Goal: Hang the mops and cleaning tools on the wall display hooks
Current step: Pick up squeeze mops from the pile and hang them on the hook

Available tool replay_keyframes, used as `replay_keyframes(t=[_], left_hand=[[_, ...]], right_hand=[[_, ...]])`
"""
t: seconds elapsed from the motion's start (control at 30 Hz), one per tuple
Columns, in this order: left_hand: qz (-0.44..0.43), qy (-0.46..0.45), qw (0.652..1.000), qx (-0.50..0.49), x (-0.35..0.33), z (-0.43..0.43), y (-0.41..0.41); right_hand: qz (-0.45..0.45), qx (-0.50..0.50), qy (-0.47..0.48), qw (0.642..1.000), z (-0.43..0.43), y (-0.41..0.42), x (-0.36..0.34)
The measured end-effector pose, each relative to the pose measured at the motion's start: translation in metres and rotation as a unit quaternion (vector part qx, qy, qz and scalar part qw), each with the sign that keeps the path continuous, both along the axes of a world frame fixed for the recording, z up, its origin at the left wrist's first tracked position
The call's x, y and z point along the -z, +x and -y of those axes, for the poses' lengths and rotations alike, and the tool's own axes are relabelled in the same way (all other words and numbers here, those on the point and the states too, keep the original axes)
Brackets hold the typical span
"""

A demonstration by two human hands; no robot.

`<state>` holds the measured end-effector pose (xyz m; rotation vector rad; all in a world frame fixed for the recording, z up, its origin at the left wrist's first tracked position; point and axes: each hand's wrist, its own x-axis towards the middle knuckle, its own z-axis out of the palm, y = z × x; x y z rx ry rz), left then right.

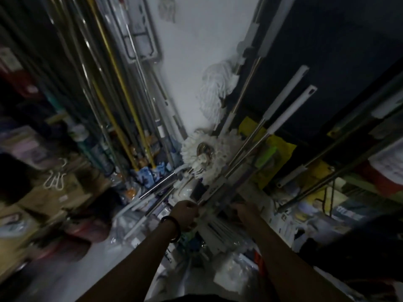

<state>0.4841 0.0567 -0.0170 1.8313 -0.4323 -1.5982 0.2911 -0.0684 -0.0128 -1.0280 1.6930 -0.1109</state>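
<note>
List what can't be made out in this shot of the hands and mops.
- Head view: right hand grip, hidden behind the flat mop head.
- Left hand fingers, blurred and dim.
- Wall hooks: none discernible in the darkness.
- Boxes at left: motion-blurred, labels unreadable.

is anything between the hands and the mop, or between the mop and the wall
Nothing separates the left hand and right hand from the flat mop; both appear closed on it. Toward the wall, a round mop head and a hanging string mop lie in the way.
</note>
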Motion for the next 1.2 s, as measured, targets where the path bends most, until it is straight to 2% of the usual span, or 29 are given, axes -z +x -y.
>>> replay_keyframes(t=[0.17, 0.3, 0.43, 0.53, 0.7, 0.9, 1.03, 1.13, 1.2], left_hand=[[0.026, 0.041, 0.999, 0.008, 0.022, 0.003, -0.005], [0.027, 0.059, 0.998, -0.008, 0.023, 0.018, -0.011], [0.053, 0.059, 0.997, -0.019, 0.026, 0.032, -0.016], [0.066, 0.063, 0.995, -0.033, 0.032, 0.038, -0.021], [0.075, 0.075, 0.994, -0.021, 0.048, 0.035, -0.034], [0.095, 0.097, 0.990, -0.026, 0.063, 0.024, -0.040], [0.083, 0.113, 0.989, -0.042, 0.063, 0.016, -0.042], [0.076, 0.113, 0.989, -0.050, 0.058, 0.004, -0.044], [0.062, 0.116, 0.988, -0.077, 0.056, -0.008, -0.046]], right_hand=[[0.012, -0.051, 0.011, 0.999, 0.033, 0.017, 0.020], [0.074, -0.038, 0.032, 0.996, 0.066, 0.044, 0.041], [0.085, -0.023, 0.038, 0.995, 0.101, 0.060, 0.057], [0.068, -0.002, 0.098, 0.993, 0.122, 0.061, 0.081], [0.107, 0.023, 0.148, 0.983, 0.142, 0.064, 0.116], [0.095, 0.001, 0.145, 0.985, 0.148, 0.068, 0.137], [0.112, -0.014, 0.067, 0.991, 0.130, 0.078, 0.137], [0.103, -0.085, 0.041, 0.990, 0.111, 0.083, 0.163], [0.124, -0.120, 0.061, 0.983, 0.082, 0.090, 0.132]])
